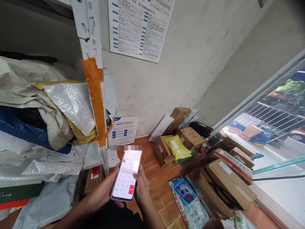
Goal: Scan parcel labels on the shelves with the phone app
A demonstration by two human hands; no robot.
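Note:
A smartphone (pixel 124 181) with a lit screen is held upright between both my hands, low in the middle of the view. Its screen shows a number keypad with a red key at the lower right. My left hand (pixel 105 189) wraps the phone's left edge, its fingers partly hidden behind the case. On the other side, my right hand (pixel 142 184) grips the right edge, the thumb lying at the screen's side near the keypad.
To the left, a shelf post (pixel 91 76) with orange tape borders shelves of bagged parcels (pixel 71 105). Cardboard boxes (pixel 228 181) and a yellow parcel (pixel 177 146) lie on the tiled floor (pixel 164 187) to the right. A printed notice (pixel 140 28) hangs on the wall.

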